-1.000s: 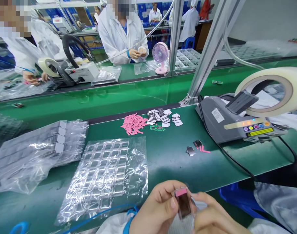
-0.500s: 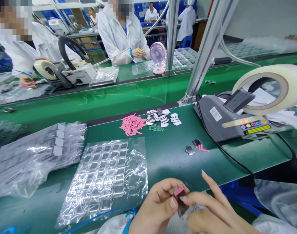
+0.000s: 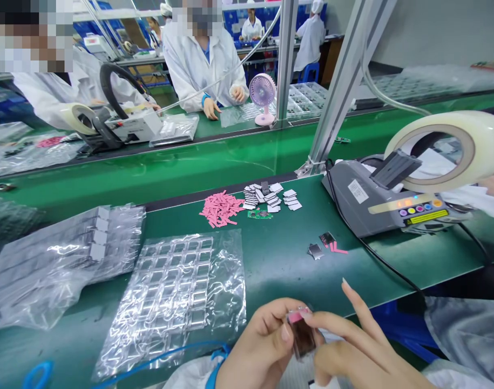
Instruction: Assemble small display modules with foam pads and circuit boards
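Low in the view, my left hand (image 3: pixel 266 337) pinches a small dark rectangular display screen (image 3: pixel 303 339) by its left side. The piece has a clear edge and a pink strip (image 3: pixel 298 314) across its top. From the other side my right hand (image 3: pixel 360 346) reaches in; one fingertip rests on the top right corner by the pink strip. Its thumb side is bent close to the lower right edge, and another finger sticks up away from the piece. A white item, partly hidden, shows below the right hand. A blue wrist strap with a cord (image 3: pixel 166 354) encircles my left wrist.
Beyond my hands lie dark square pieces (image 3: pixel 315 250), pink strips (image 3: pixel 222 208), white-backed pieces (image 3: pixel 273 195) and a green circuit board (image 3: pixel 260 214). A clear tray (image 3: pixel 169 286) and bagged trays (image 3: pixel 68 259) stand left. A tape dispenser (image 3: pixel 368 200) stands right. Co-workers sit opposite.
The screen has turned to face me more, showing more of its dark face. My right fingertip has moved from the dark face up to the pink strip's corner.
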Demonstrator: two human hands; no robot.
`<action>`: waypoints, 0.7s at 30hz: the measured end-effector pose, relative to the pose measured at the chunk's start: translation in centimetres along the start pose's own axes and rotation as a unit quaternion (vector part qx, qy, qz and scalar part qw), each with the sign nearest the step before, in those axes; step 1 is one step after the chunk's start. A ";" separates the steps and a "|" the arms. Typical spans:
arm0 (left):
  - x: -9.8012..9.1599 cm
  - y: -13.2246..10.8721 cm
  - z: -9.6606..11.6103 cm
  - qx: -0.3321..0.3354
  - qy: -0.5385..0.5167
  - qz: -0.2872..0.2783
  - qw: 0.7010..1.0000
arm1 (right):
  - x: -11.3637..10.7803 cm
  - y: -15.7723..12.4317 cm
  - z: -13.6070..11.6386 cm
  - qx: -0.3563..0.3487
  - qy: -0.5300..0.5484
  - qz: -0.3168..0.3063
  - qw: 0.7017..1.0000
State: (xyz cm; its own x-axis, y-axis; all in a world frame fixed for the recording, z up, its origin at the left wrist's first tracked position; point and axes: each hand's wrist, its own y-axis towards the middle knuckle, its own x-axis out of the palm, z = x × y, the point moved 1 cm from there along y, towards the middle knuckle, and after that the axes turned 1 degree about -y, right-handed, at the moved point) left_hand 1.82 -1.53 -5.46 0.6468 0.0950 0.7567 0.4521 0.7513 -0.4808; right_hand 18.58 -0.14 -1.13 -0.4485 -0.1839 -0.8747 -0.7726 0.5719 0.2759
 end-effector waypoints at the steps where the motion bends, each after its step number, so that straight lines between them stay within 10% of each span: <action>1: -0.1 0.0 0.0 0.000 0.002 0.001 1.000 | 0.0 0.0 0.1 0.003 0.004 0.001 1.000; 9: -0.2 0.0 0.0 0.000 -0.022 0.000 1.000 | 1.0 0.2 0.9 -0.045 0.046 0.081 0.995; 21: 0.1 0.0 0.2 0.001 -0.027 0.008 1.000 | 0.9 -0.5 0.4 0.009 0.032 -0.019 0.999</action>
State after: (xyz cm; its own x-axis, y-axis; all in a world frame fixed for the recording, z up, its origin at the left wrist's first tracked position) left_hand 1.75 -1.43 -5.33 0.6200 0.1424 0.7715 0.4404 0.7507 -0.4925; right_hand 18.74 -0.20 -2.19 -0.4468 -0.2565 -0.8570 -0.7822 0.5770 0.2351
